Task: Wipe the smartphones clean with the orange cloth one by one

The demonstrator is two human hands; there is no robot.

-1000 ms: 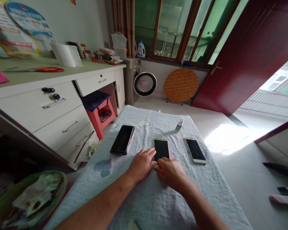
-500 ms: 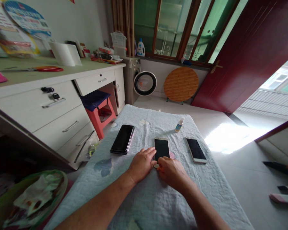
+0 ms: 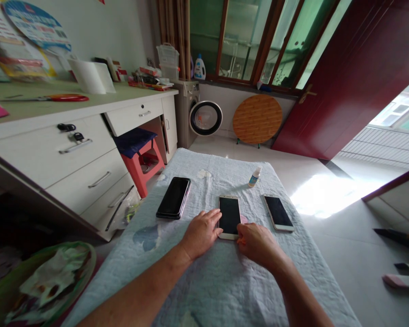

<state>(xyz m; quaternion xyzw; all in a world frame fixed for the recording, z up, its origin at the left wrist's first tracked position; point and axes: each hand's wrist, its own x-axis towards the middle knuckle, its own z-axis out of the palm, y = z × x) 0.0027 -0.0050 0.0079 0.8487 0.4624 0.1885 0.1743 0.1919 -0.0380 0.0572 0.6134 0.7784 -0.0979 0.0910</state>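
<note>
Left hand [image 3: 202,234], loosely spread, touches the middle phone [image 3: 229,215] on the cloth [image 3: 204,290]; right hand [image 3: 257,242] curls at its lower right corner, contents unclear. Uneven pressure could skid the phone sideways.

The middle phone [image 3: 229,214] is black and whitish, the cloth [image 3: 207,286] pale blue, patterned with darker blue.

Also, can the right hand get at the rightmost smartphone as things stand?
Likely yes: only bare quilt seems to lie between the right hand, at the middle smartphone, and the rightmost smartphone.
</note>
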